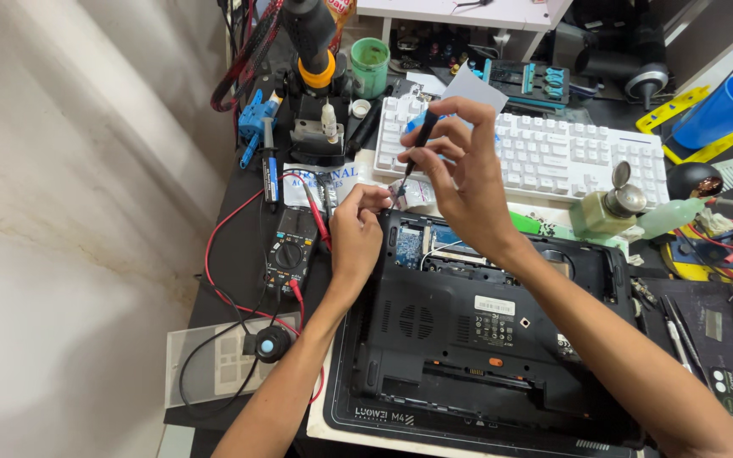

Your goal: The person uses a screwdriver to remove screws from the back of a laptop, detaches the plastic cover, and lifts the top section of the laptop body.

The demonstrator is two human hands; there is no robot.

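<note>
Meter (288,248): left of the laptop, leads loose.
Left hand (356,229): grip pinched at the laptop's (460,339) top-left corner.
Right hand (460,174): grip clenched on screwdriver (417,146), tip at that corner.
Risk: a tilted tip could slip and scratch the board.

Both forearms are bare to the elbow — no sleeves, watch or rings on either hand (356,231).

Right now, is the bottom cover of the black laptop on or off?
Partly off: the black upturned laptop shows a blue circuit board in an uncovered bay near the left hand.
</note>
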